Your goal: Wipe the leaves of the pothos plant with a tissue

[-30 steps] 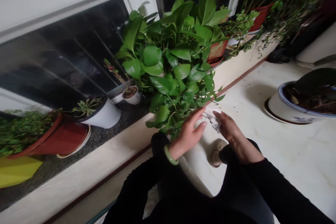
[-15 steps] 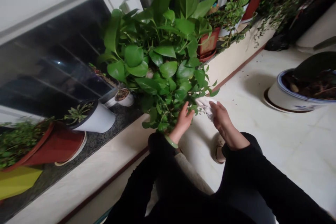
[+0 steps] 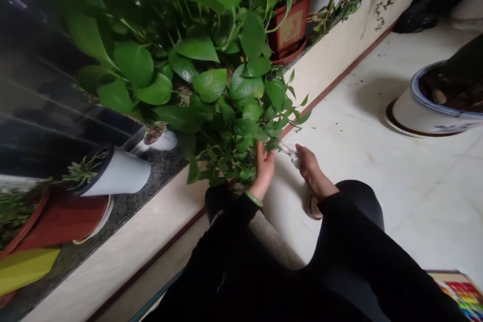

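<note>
A large leafy pothos plant [image 3: 211, 85] spreads over the stone ledge, its smaller leaves trailing over the edge. At those lower leaves is my left hand [image 3: 263, 168], with fingers stretched up and slightly apart against the foliage. Whether a leaf or stem lies between them is hard to see. A pale green bangle [image 3: 253, 198] circles that wrist. Just to the right, my right hand [image 3: 310, 165] is closed on a crumpled white cloth [image 3: 291, 153], whose far end reaches the outermost leaves.
On the ledge [image 3: 166, 163] stand a small white pot [image 3: 162, 140], a white planter [image 3: 121, 173] and a red pot [image 3: 75, 216]. A square red pot [image 3: 290, 25] is beyond the pothos. A blue-rimmed pot [image 3: 433, 110] sits on the floor at right. A colourful box [image 3: 462, 294] shows lower right.
The view has shifted closer to the pothos. My left hand has turned more upright against the lower leaves. My right hand still grips the cloth, lowered slightly from the leaves.
</note>
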Available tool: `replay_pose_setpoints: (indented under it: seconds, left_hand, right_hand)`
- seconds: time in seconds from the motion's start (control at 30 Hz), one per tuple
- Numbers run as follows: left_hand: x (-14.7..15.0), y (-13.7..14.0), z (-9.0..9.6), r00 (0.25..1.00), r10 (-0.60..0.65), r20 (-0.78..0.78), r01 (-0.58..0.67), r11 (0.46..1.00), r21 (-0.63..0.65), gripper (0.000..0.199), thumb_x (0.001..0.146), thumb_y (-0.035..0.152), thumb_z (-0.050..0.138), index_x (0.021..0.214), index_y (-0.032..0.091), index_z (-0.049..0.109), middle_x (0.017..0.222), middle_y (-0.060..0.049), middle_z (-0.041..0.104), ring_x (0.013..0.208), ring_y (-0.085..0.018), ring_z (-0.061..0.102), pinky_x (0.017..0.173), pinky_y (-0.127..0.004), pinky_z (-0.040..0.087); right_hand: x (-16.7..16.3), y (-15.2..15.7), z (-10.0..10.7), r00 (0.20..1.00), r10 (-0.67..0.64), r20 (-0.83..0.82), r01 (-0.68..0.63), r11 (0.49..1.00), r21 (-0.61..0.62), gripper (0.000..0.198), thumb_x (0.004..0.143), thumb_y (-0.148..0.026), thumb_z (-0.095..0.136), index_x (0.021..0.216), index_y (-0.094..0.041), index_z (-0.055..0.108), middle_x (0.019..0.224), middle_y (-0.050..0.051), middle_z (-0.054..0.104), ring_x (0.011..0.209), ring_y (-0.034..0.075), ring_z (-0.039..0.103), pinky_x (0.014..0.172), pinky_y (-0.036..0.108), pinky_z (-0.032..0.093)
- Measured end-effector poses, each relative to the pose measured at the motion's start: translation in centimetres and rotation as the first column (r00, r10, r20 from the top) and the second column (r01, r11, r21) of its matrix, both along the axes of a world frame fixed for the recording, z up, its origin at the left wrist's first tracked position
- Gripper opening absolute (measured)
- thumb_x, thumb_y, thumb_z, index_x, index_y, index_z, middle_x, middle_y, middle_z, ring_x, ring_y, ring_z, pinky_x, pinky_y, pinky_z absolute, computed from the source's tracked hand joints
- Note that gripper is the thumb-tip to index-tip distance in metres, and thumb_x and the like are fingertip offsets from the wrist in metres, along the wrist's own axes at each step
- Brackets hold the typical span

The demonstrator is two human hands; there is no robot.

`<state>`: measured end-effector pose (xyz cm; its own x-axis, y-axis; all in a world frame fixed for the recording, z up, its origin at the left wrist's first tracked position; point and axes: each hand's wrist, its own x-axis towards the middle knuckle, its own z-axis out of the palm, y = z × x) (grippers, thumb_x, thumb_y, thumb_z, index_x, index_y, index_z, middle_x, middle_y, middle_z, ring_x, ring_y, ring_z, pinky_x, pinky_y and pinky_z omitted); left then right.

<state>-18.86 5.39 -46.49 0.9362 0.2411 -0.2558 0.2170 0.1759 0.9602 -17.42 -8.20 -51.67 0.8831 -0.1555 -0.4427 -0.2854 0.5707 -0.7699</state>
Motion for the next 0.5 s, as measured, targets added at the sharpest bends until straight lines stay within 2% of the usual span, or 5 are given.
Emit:
replay_pose_setpoints:
  seconds: [0.13,0.27,0.33,0.4,0.5]
  left_hand:
    - [0.8,0.2,0.2,0.998,0.040,0.053,-0.039,0.999,-0.022,0.060,0.096,0.011,0.067,0.153,0.023,0.053,0.176,-0.012,0.041,0.167,-0.022,0.036,0.139,-0.038,0.028]
    - [1.9,-0.1,-0.4,0.989,0.116,-0.092,-0.122,0.990,-0.073,0.071,0.098,0.010,0.061,0.165,0.024,0.040,0.181,-0.009,0.033,0.168,-0.019,0.033,0.138,-0.037,0.030]
    - [2.8,-0.1,-0.9,0.983,0.160,-0.088,-0.168,0.982,-0.090,0.073,0.099,0.015,0.061,0.167,0.023,0.036,0.182,-0.009,0.029,0.167,-0.018,0.034,0.137,-0.034,0.031]
    - [3.9,0.1,-1.3,0.975,0.212,-0.064,-0.218,0.969,-0.113,0.064,0.101,0.018,0.059,0.162,0.023,0.044,0.180,-0.007,0.034,0.165,-0.016,0.039,0.135,-0.031,0.033]
    - [5.4,0.5,-1.3,0.969,0.235,-0.080,-0.247,0.948,-0.200,0.042,0.106,0.022,0.047,0.146,0.020,0.060,0.170,-0.007,0.052,0.158,-0.014,0.049,0.134,-0.031,0.035]
  right_hand:
    - [0.8,0.4,-0.3,0.999,-0.037,-0.011,0.037,0.999,0.037,0.030,0.079,-0.045,0.082,0.080,-0.023,0.061,0.060,-0.005,0.064,0.051,0.013,0.057,0.046,0.022,0.047]
    - [1.2,0.8,-0.3,1.000,-0.004,-0.025,0.006,0.997,0.076,0.031,0.076,-0.042,0.085,0.079,-0.023,0.060,0.062,-0.003,0.066,0.055,0.014,0.061,0.051,0.024,0.053]
    - [1.3,0.9,-0.3,1.000,-0.001,-0.030,0.004,0.995,0.102,0.027,0.075,-0.038,0.085,0.079,-0.023,0.063,0.066,-0.003,0.069,0.057,0.014,0.063,0.054,0.024,0.056]
    - [1.4,0.8,-0.4,0.999,0.004,-0.032,0.000,0.993,0.121,0.023,0.075,-0.035,0.083,0.081,-0.023,0.065,0.068,-0.003,0.071,0.058,0.014,0.064,0.056,0.024,0.058]
    - [1.6,0.7,-0.4,0.999,0.021,-0.037,-0.016,0.991,0.134,0.020,0.076,-0.033,0.083,0.082,-0.023,0.066,0.070,-0.002,0.071,0.060,0.014,0.066,0.058,0.025,0.060]
